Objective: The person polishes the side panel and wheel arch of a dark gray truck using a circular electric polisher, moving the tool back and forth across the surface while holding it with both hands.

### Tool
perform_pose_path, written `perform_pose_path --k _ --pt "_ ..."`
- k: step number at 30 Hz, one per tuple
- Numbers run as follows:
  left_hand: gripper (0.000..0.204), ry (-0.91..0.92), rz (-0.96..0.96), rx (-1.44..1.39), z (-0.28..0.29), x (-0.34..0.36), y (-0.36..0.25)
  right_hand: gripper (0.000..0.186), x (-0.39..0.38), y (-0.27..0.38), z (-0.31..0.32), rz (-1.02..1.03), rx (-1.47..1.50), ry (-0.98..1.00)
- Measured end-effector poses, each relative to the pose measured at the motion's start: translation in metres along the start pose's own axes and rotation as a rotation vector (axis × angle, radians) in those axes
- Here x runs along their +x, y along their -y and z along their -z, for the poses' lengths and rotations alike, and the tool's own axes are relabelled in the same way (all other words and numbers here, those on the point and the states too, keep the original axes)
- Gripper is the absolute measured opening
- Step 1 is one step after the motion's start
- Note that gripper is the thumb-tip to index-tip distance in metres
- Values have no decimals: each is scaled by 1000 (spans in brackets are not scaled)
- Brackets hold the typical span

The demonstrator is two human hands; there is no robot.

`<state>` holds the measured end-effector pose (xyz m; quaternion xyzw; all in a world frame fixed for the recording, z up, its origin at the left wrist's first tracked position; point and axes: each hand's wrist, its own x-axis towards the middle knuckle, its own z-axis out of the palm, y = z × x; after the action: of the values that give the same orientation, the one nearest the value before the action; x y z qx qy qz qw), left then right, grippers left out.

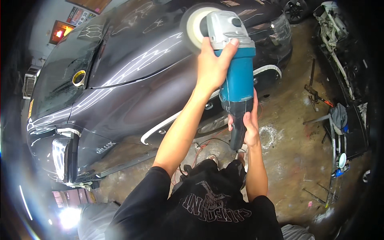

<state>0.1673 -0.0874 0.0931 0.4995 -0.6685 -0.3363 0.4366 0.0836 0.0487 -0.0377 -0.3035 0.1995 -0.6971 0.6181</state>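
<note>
A teal-and-grey power polisher [239, 80] is gripped in both my hands. My left hand [215, 66] wraps the metal gear head at the front, thumb and fingers apart around it. My right hand [252, 127] is closed around the black rear handle. The round white pad [196, 27] lies against the glossy dark car's bonnet [148, 56], with its far edge blurred. White masking tape [160, 127] runs along the wheel arch below my left forearm.
A yellow tape roll [79, 78] rests at the windscreen's base. The wing mirror [64, 156] juts out at left. A cable [216, 140] trails near my feet. On the right stand a metal frame [332, 132] and a dark vehicle part [340, 52], with tools [318, 96] on the stained floor.
</note>
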Motion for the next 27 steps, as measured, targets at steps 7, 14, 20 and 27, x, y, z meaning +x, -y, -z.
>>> perform_pose_path --k 7,14,20,27 --pt "69 -164 -84 4 49 -31 39 99 -20 -21 -27 -129 0 87" --pt "49 -478 -48 -201 166 -127 96 92 -42 -81 -68 -47 -407 426" --pt "60 -485 -78 -434 190 -161 131 108 -39 -81 -86 -152 -521 469" --pt "83 -340 -40 -89 79 -108 77 111 -25 -55 -16 -52 -521 214"
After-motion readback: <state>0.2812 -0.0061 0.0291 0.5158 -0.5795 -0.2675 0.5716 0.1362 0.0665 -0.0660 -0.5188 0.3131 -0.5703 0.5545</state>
